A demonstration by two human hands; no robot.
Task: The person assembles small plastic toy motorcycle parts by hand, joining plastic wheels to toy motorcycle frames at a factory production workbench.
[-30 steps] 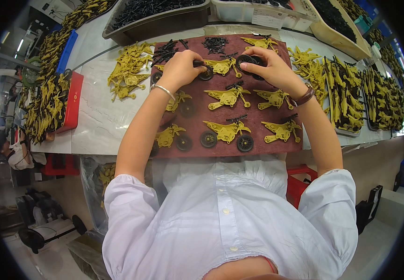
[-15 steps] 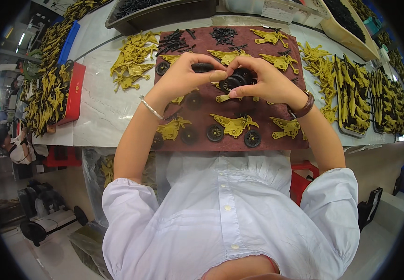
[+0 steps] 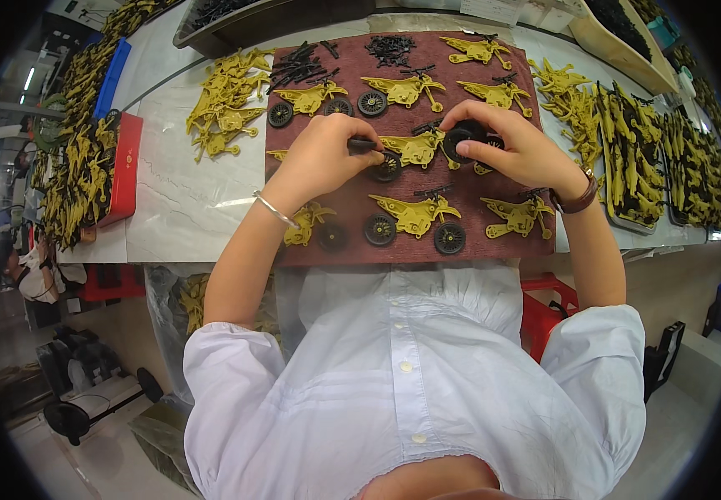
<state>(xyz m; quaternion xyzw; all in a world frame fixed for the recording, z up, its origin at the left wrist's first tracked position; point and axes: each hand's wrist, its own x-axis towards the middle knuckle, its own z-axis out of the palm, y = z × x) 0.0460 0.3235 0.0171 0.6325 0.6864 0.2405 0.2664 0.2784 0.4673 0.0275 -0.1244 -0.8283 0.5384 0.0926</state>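
My left hand (image 3: 324,158) is closed, with a black toy wheel (image 3: 361,145) between its thumb and fingers. Just under those fingertips another black wheel (image 3: 387,167) sits at the rear end of a yellow toy motorcycle body (image 3: 411,150). My right hand (image 3: 517,148) grips several black wheels (image 3: 464,136), stacked at the front end of the same body. Nearer to me, a yellow motorcycle body (image 3: 414,216) lies with a black wheel at each end. Beyond my hands another body (image 3: 402,90) shows a wheel at its left end only.
Everything lies on a dark red cloth (image 3: 348,250). Black small parts (image 3: 390,50) are heaped at its far edge. Yellow bodies are piled left (image 3: 227,100) and right (image 3: 564,96) of it. A red bin (image 3: 129,167), a grey bin (image 3: 285,29) and filled trays (image 3: 627,167) surround it.
My hands have moved apart and lowered to the middle motorcycle body, where a wheel now shows at its rear. My right hand has shifted right with its wheels.
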